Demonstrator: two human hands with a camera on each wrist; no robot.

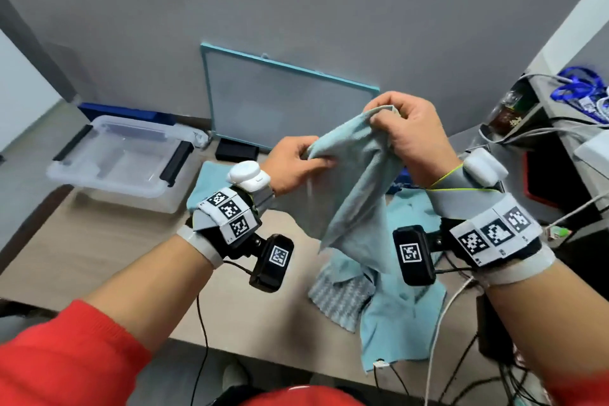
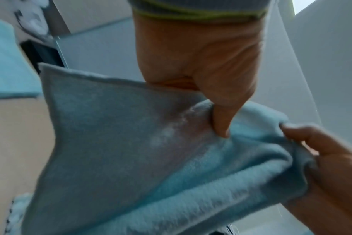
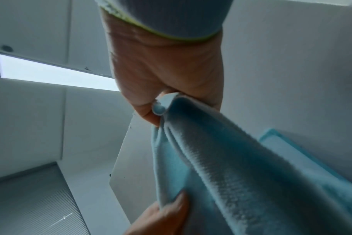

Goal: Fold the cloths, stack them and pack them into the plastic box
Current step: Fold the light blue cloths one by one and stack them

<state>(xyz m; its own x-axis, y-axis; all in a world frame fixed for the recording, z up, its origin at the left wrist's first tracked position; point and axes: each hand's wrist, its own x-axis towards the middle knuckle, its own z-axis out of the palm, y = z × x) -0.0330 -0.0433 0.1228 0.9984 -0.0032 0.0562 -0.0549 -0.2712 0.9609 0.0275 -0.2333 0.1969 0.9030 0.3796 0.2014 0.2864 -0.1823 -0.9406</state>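
Observation:
A light blue cloth [image 1: 356, 181] hangs in the air above the table, held by both hands. My right hand [image 1: 408, 128] pinches its top corner, the higher of the two grips. My left hand [image 1: 296, 165] grips its edge lower and to the left. In the left wrist view the left thumb [image 2: 221, 114] presses into the cloth [image 2: 131, 151]. The right wrist view shows my right hand [image 3: 157, 111] pinching the cloth [image 3: 221, 167] at a corner. More blue cloths [image 1: 402, 316] lie crumpled on the table below. The clear plastic box [image 1: 122, 161] stands open at the back left.
A teal-framed board [image 1: 283, 105] leans on the grey wall behind the hands. Another blue cloth [image 1: 207, 181] lies flat by the box. A black block [image 1: 237, 150] sits at the board's foot. Cables and shelves [image 1: 543, 128] crowd the right side.

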